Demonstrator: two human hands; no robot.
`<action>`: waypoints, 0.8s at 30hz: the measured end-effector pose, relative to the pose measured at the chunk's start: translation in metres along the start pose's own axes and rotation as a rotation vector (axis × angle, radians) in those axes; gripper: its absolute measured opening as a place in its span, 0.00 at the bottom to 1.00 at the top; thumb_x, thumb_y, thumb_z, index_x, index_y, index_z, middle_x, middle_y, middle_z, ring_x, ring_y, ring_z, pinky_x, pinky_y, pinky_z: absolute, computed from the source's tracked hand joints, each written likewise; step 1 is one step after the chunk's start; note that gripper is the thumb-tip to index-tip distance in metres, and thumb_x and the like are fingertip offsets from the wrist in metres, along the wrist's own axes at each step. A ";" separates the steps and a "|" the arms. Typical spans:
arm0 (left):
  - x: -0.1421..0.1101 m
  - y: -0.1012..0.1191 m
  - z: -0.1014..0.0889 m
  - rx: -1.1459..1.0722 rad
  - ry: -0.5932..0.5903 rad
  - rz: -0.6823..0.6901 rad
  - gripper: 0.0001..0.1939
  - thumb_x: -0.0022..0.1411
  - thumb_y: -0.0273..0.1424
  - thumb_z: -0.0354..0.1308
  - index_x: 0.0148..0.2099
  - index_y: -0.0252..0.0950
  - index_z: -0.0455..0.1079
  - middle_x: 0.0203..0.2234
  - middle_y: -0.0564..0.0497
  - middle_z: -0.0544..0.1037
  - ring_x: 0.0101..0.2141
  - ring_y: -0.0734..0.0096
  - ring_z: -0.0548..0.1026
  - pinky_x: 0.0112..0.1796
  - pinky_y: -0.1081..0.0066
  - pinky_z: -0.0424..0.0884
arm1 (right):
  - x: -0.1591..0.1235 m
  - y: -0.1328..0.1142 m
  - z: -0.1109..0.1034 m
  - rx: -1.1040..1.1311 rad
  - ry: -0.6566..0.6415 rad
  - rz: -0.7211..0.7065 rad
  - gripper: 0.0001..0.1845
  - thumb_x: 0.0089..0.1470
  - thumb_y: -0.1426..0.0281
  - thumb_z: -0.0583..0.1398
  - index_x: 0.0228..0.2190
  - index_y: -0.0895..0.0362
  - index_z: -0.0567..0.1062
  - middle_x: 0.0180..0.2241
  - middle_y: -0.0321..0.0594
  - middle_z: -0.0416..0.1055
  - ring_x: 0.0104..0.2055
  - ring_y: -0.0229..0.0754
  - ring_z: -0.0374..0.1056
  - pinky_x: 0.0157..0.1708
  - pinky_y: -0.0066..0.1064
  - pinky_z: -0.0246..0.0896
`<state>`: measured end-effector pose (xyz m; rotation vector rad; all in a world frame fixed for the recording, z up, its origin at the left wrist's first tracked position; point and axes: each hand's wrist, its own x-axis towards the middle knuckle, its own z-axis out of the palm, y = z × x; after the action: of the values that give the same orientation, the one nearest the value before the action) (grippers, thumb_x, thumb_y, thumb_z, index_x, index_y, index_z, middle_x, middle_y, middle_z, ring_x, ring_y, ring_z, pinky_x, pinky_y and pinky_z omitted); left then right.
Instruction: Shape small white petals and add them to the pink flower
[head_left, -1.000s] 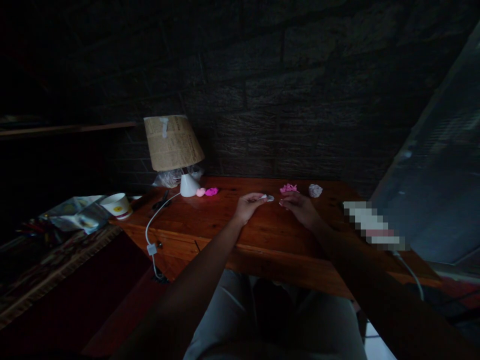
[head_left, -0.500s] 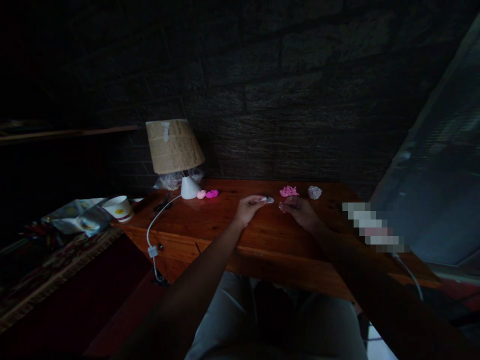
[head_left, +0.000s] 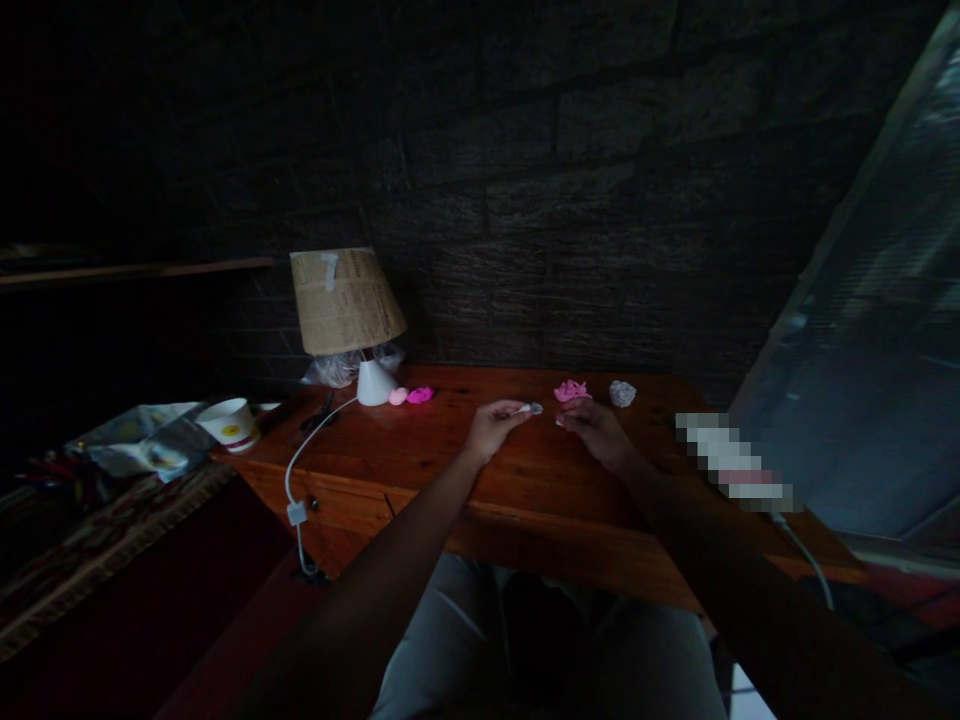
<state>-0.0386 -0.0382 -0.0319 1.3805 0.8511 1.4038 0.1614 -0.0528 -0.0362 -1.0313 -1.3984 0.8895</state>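
My left hand (head_left: 495, 428) pinches a small whitish piece (head_left: 534, 408) that looks soft, like a bit of clay; its end sticks out past the fingertips. A short gap to the right, my right hand (head_left: 592, 428) is closed at the fingertips on a tiny pale bit (head_left: 560, 421), too small to name. Just behind the right hand lies a ragged pink lump (head_left: 571, 390). Right of that sits a crumpled greyish-white lump (head_left: 622, 393). A pale pink lump (head_left: 398, 396) and a bright magenta lump (head_left: 421, 395) lie beside the lamp base.
A lamp (head_left: 349, 300) with a paper-like shade stands at the back left of the wooden desk (head_left: 442, 440), its white cord hanging over the front. A paper cup (head_left: 229, 424) is on the left. A blurred-out white object (head_left: 735, 462) with a cable lies right.
The camera view has shifted slightly. Both hands stay close together over the desk, still pinching their small pieces; the fingers have turned a little.
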 end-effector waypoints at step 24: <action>-0.025 0.016 0.010 -0.006 -0.140 -0.122 0.23 0.42 0.46 0.73 0.33 0.33 0.79 0.25 0.51 0.79 0.21 0.82 0.60 0.25 0.75 0.54 | -0.033 -0.025 0.010 0.295 -0.151 0.173 0.17 0.37 0.62 0.72 0.34 0.50 0.85 0.39 0.41 0.82 0.42 0.45 0.75 0.45 0.38 0.68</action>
<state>-0.0342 -0.0680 -0.0236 1.3818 0.8245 1.2012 0.1483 -0.0919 -0.0248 -0.8815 -1.2662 1.2823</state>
